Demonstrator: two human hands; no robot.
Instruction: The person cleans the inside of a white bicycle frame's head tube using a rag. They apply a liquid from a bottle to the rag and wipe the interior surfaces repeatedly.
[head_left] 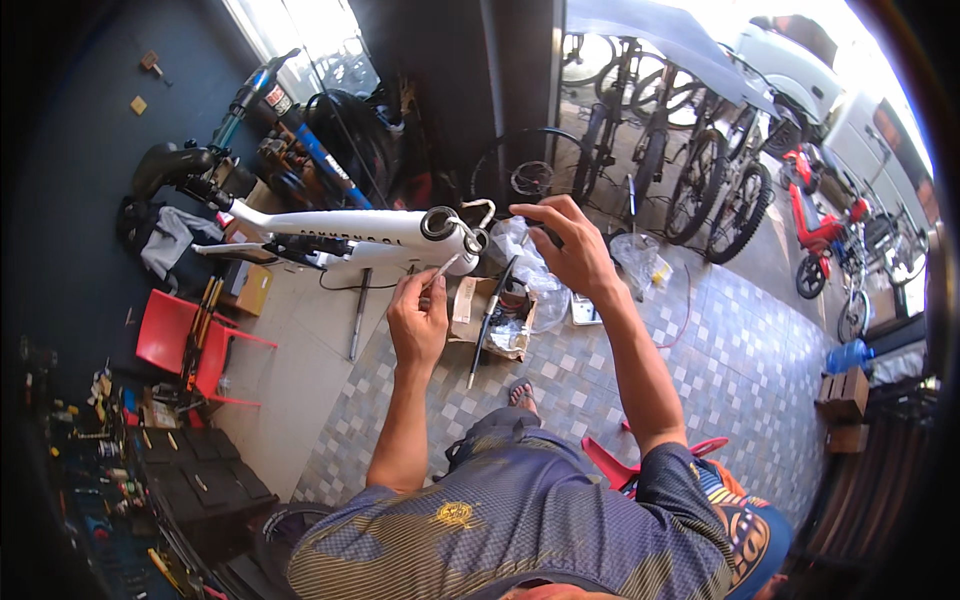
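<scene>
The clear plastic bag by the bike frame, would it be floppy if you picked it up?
Probably floppy: the bag looks thin, crumpled and see-through, sagging beside the white frame. It is likely light and might slip about. The right hand is next to it; the left hand pinches a thin rod.

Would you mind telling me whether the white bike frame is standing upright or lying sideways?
Lying sideways, roughly horizontal. The white bike frame runs across the view off the floor, its head tube end by the left hand. What supports it is hidden.
</scene>
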